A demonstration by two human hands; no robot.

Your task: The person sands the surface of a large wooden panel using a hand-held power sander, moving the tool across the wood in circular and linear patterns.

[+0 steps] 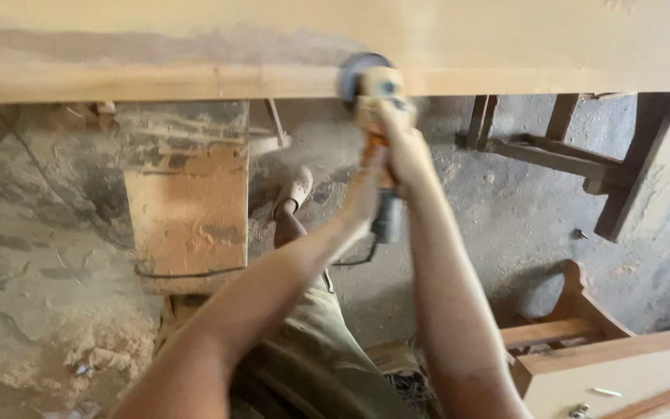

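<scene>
Both bare arms reached forward and up, nearly straight, forearms converging. The left hand (364,194) sat lower, fingers wrapped in a closed grip; the right hand (403,140) clasped higher, wrist extended, though blur seemingly hid its fingertips.

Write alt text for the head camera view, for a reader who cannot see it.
A person's two bare hands, left hand and right hand, grip a dust-coated angle grinder with its disc against the edge of a long wooden board. Below lie a sawdust-strewn floor, a wooden block and furniture frames.
</scene>
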